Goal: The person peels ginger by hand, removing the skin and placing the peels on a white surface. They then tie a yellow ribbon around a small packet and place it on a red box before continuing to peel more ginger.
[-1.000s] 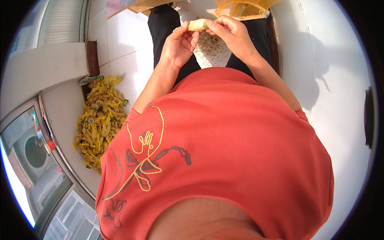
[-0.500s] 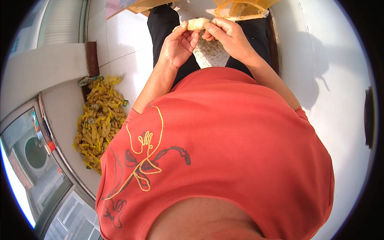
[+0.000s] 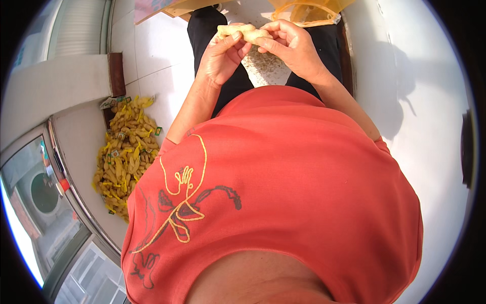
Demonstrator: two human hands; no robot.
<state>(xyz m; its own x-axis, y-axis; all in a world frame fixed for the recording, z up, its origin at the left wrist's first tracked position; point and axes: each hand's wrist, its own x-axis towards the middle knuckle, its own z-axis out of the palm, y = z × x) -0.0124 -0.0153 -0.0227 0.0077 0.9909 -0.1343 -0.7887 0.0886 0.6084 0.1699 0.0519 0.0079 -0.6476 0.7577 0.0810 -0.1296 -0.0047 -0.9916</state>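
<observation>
A pale yellow, knobby ginger-like root (image 3: 248,32) is held level between my two hands, above my lap. My left hand (image 3: 221,57) pinches its left part, with the thumb lying on the near side. On the other end, my right hand (image 3: 294,48) is closed, thumb and fingers pressing the root's right tip. Both hands hold it at once. Parts of the root are covered by my fingers.
A heap of yellow mesh bags (image 3: 126,152) with tan knobby pieces and small tags lies to the left. An orange-yellow bag (image 3: 309,14) sits ahead at right. Crumbs dot the floor (image 3: 266,68) between my legs. A pale wall (image 3: 425,126) stands at right.
The root has turned and shifted slightly left, so more of its length shows past my left thumb. Both hands have moved a little and still hold it.
</observation>
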